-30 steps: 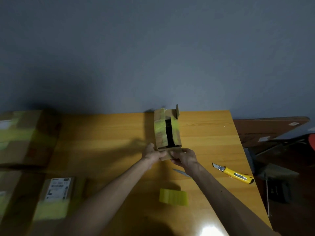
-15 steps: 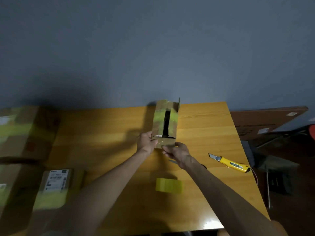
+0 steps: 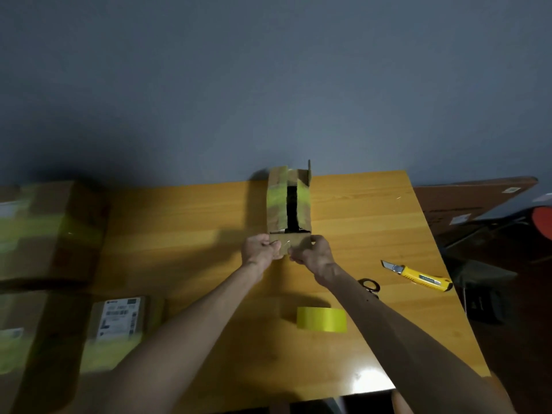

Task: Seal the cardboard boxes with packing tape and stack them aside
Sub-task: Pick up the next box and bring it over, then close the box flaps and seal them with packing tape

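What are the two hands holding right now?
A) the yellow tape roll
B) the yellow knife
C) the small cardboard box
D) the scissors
C: the left hand and right hand both grip the near end of the small cardboard box, while the tape roll, knife and scissors lie on the table.

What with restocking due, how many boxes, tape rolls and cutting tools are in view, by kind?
Cardboard boxes: 4 (open box, big box, labelled box, corner box)
Yellow tape roll: 1
Utility knife: 1
Scissors: 1
Total: 7
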